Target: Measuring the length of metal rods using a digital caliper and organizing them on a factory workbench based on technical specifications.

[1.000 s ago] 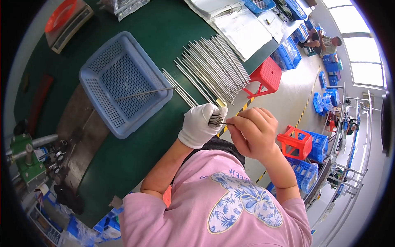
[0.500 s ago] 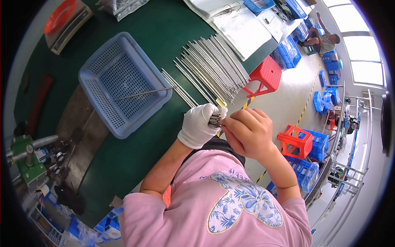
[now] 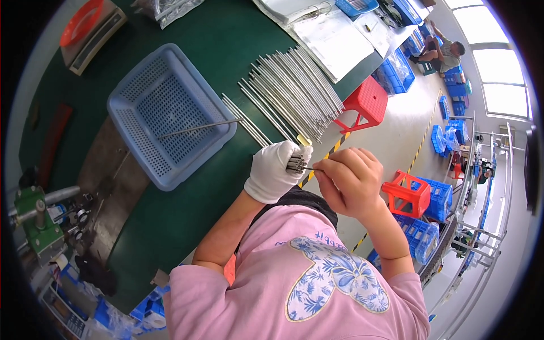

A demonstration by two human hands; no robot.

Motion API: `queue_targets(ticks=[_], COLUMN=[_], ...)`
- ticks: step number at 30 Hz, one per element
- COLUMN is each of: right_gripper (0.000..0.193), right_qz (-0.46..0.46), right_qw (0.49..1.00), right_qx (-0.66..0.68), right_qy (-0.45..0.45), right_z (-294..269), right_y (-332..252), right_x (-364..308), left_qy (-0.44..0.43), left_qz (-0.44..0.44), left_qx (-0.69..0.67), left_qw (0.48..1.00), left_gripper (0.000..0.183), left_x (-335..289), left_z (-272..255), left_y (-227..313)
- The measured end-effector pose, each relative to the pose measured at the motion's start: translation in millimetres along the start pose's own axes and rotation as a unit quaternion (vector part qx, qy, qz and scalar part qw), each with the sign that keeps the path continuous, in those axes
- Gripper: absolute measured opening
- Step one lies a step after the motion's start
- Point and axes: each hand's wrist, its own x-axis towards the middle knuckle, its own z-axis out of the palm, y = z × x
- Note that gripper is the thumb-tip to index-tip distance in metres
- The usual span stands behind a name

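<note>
My left hand [image 3: 271,175], in a white glove, is closed around a bundle of thin metal tubes [image 3: 296,163], whose open ends face right. Bare, my right hand [image 3: 352,180] pinches a thin dark metal pin [image 3: 310,168] between thumb and forefinger. The pin's far end reaches the tube ends; whether it sits inside one is too small to tell. Beyond my hands, many metal tubes [image 3: 292,90] lie side by side on the green table [image 3: 226,56]. A small yellow piece [image 3: 304,139] shows just above the glove.
Left of the tubes stands a blue perforated basket [image 3: 116,107], with one rod [image 3: 198,129] resting across its rim. Papers [image 3: 328,42] lie at the far edge. A red stool [image 3: 368,102] stands beyond the table's right edge. A green machine [image 3: 39,218] is at lower left.
My right hand has drawn slightly right, away from the bundle, and a length of the pin now shows between them. The left hand stays in place. A distant person's arm has moved.
</note>
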Motion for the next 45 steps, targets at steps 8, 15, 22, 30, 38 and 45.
queue_targets(ticks=[8, 15, 22, 30, 38, 45], right_gripper=[0.012, 0.014, 0.014, 0.013, 0.014, 0.015], right_qz=[0.002, -0.012, -0.015, 0.001, -0.019, -0.024], right_qw=[1.0, 1.0, 1.0, 1.0, 1.0, 1.0], right_qx=[-0.019, -0.025, -0.002, 0.014, -0.014, 0.002], right_qy=[-0.023, 0.004, 0.019, 0.015, -0.01, -0.017], right_z=[5, 1, 2, 3, 4, -4], right_y=[-1, -3, -2, -2, -2, -5], right_x=[-3, -4, -5, -4, -4, 2], left_qy=[-0.007, -0.006, -0.003, -0.005, -0.004, -0.007], left_qz=[0.006, 0.017, 0.004, 0.01, 0.013, 0.008], left_qx=[-0.013, -0.019, 0.003, 0.0, -0.002, -0.006], left_qw=[1.0, 1.0, 1.0, 1.0, 1.0, 1.0], left_gripper=[0.026, 0.025, 0.028, 0.028, 0.028, 0.027], left_x=[0, 0, 0, 0, 2, 1], left_z=[-1, 0, 0, -1, -3, -2], left_y=[1, 1, 2, 2, 2, 1])
